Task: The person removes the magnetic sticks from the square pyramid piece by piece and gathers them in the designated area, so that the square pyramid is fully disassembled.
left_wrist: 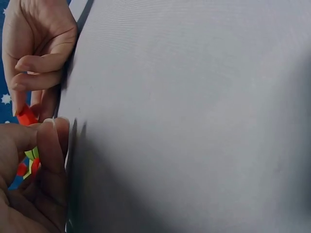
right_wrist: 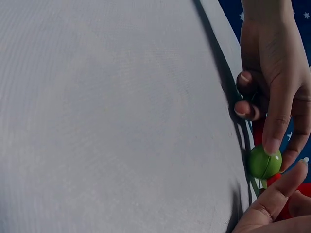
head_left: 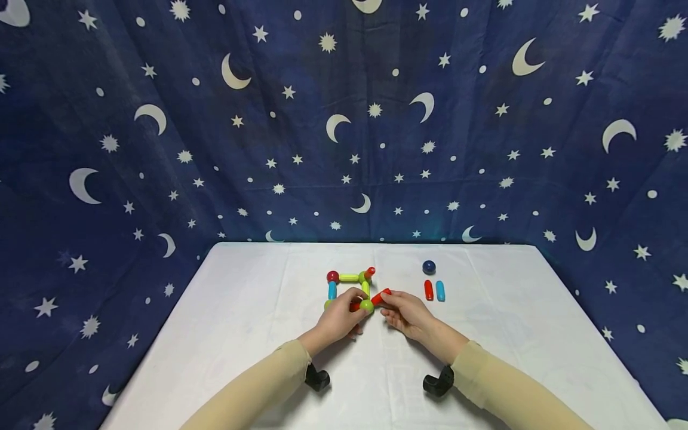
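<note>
A square frame of coloured rods and balls lies on the table. A red ball (head_left: 333, 276), a yellow-green rod (head_left: 349, 278) and a blue rod (head_left: 332, 291) form its far left part. From the far right green ball (head_left: 364, 277) a short red rod (head_left: 369, 272) sticks up at a tilt. At the near right corner, my left hand (head_left: 335, 318) pinches a green ball (right_wrist: 265, 161), partly covering the near side of the frame. My right hand (head_left: 411, 318) pinches a second red rod (head_left: 380, 296), its end at that ball; whether they touch firmly I cannot tell.
Right of the frame lie a loose dark blue ball (head_left: 429, 267), a red rod (head_left: 428, 290) and a blue rod (head_left: 441, 291). The white table (head_left: 258, 286) ends at a dark blue curtain (head_left: 301, 197) with moons and stars.
</note>
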Available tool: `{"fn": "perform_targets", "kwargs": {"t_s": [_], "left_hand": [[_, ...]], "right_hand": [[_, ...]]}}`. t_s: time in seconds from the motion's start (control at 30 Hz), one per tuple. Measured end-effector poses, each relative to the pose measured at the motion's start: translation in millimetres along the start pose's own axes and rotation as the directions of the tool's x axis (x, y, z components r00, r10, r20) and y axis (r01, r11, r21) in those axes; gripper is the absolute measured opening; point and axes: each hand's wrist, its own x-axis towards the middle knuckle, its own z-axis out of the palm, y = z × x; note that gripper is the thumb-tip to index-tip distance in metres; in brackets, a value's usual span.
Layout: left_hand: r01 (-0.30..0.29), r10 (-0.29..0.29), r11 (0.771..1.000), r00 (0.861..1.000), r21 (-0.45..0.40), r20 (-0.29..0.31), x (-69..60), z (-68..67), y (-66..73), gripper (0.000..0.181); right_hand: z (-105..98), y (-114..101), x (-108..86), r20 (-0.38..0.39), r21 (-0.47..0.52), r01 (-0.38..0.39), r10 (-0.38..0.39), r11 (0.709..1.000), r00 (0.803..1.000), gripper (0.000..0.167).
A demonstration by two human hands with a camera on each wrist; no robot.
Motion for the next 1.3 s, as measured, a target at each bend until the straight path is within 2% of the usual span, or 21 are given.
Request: {"fn": "perform_targets", "kwargs": {"t_s": [0.27, 0.67, 1.3], "left_hand": [[-0.023, 0.023, 0.999, 1.000, 0.033, -0.011, -1.4, 1.2, 2.0, 0.024], [-0.043, 0.042, 0.997, 0.999, 0.068, 0.005, -0.1, -0.2, 0.0, 0.024], [-0.056, 0.055, 0.991, 0.998, 0.123, 0.011, 3.8, -1.6, 0.1, 0.024]], "right_hand": [[2.8, 1.9, -1.2, -0.043, 0.012, 0.027, -0.026, 1.000, 0.999, 0.037], [4.2, 5.5, -3.8, -0.083, -0.065, 0.080, -0.086, 0.995, 0.993, 0.046], [3.2, 5.9, -1.0, -0.092, -0.088, 0.078, -0.086, 0.993, 0.992, 0.042]]}}
